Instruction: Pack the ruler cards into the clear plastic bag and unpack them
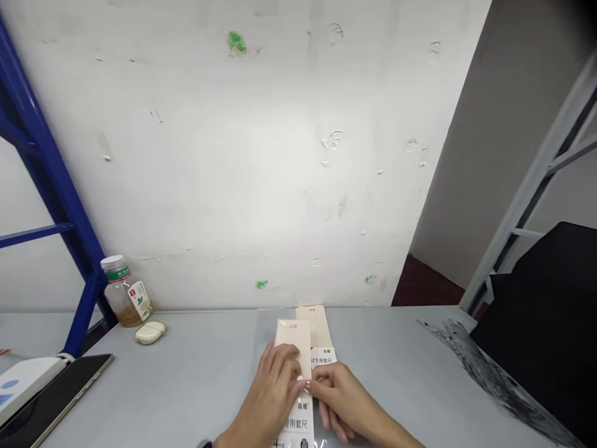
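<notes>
A long cream and white printed packet [293, 333] in clear film lies on the grey table in front of me. My left hand [276, 386] rests over its left side, fingers curled on the packet. My right hand [339, 398] is at the packet's right edge, thumb and forefinger pinched together near my left thumb. What the pinch holds is too small to make out. Partly behind my right hand is a second cream and white packet [319, 330], reaching towards the wall.
At the left stand a bottle with a white lid [129, 292], a cream case [150, 332], a black phone [60, 392] and a white box [28, 382] beside a blue frame [51, 143]. Crumpled clear plastic [485, 367] and a black object [545, 323] are at the right.
</notes>
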{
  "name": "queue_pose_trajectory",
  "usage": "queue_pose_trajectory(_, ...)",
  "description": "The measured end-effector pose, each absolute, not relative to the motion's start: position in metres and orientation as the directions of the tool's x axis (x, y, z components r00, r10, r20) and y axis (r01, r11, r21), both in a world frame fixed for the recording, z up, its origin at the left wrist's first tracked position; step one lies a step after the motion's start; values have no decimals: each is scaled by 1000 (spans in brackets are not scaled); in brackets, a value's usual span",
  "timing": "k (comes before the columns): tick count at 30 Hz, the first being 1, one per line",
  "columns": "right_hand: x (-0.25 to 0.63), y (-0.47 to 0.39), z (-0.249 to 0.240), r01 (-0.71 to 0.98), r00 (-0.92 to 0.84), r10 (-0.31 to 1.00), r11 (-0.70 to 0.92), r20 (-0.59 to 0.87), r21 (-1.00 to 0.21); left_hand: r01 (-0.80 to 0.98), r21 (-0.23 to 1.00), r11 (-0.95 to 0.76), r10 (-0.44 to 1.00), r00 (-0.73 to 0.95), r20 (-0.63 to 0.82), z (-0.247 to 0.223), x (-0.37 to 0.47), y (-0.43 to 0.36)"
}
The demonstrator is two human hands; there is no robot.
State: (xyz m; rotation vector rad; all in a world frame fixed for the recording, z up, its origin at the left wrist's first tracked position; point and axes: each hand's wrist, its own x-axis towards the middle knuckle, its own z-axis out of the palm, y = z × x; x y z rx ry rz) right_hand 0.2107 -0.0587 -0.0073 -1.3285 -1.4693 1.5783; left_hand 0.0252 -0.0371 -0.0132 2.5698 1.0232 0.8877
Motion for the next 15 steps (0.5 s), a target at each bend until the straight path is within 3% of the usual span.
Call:
queue_pose_trajectory(4,219,-54,-4,146,-292,914,-247,-281,-958,469,732,-494,867,322,379,-8,18,-33)
queue_pose_trajectory(7,224,-53,-1,102,-290,913,-269,-287,-958,179,970,-165,935,343,95,-7,15,-28)
queue_pose_trajectory(10,223,-55,0,74,-282,913,-286,-295,-955,5,998,61,874,482,-55,-9,16,-28)
queue_pose_trajectory(15,216,-57,-5,55,-386,882,-272,-271,-961,-21,996,91,881,467,-71,-11,18,-29)
